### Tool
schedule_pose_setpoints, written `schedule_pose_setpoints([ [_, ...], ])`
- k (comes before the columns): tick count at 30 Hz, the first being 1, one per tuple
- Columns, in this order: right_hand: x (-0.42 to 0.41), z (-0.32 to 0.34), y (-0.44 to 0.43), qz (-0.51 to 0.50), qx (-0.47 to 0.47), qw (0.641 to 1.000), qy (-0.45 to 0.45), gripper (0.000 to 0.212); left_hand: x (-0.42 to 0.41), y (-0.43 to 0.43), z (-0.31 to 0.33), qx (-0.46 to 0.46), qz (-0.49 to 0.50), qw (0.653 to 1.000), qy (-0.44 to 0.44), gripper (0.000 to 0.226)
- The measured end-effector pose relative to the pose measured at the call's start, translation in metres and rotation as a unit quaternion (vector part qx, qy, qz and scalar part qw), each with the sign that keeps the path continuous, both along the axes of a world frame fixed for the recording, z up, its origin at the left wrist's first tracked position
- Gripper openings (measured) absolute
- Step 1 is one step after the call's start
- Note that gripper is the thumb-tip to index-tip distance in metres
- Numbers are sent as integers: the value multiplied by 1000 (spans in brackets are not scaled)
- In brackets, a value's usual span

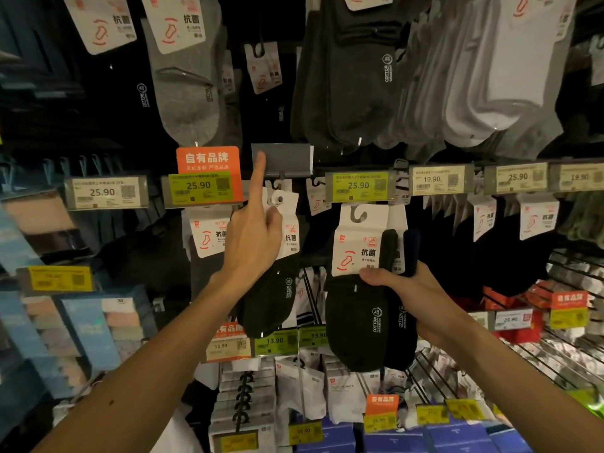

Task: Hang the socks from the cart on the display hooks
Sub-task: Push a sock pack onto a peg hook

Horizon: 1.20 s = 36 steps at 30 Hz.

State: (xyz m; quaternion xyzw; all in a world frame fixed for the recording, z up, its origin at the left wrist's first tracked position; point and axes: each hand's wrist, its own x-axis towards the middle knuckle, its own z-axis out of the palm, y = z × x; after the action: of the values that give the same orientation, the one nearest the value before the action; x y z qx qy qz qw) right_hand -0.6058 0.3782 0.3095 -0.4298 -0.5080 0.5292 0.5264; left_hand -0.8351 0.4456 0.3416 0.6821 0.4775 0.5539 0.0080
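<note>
A: Left hand (251, 243)?
B: Raised at the hook rail. Index straight, tip on grey label holder (281, 158). Thumb and curled fingers pinch the card of a dark sock pack (271, 295) just under that holder.
A: Right hand (408, 295)?
B: Fingers wrapped round sock bundle (356, 322), held below the 25.90 price tag (359, 186).

Display hook hidden behind left hand (251, 243) and flipped-up grey label holder (282, 158). Left hand covers half of the sock pack (271, 299) card. Right hand (408, 295) fingers are behind the dark sock bundle (356, 322). Price labels (202, 188): small print unreadable. Top-row socks (189, 93) cropped by the upper edge.
</note>
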Motion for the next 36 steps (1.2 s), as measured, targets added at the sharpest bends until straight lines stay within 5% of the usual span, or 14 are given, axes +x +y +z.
schedule_pose_setpoints([
  [17,-8,-6,-8,7,-18,1000,-11,64,-4,-22,2,-36,19,996,76,98],
  [22,-20,-10,-13,21,-19,1000,3,62,-13,-57,-16,-108,50,979,164,43],
  [24,-29,-9,-14,35,-23,999,15,62,-10,-68,-21,-185,-39,979,75,27],
  [28,-49,-5,-17,47,-11,999,24,64,3,-82,-19,-326,-181,911,-175,22],
  [32,-63,-3,-21,89,-12,995,38,55,1,-87,-21,-326,-175,893,-255,59],
  [36,-69,-5,-24,104,-23,994,38,52,-2,-90,-27,-387,-182,848,-312,66],
])
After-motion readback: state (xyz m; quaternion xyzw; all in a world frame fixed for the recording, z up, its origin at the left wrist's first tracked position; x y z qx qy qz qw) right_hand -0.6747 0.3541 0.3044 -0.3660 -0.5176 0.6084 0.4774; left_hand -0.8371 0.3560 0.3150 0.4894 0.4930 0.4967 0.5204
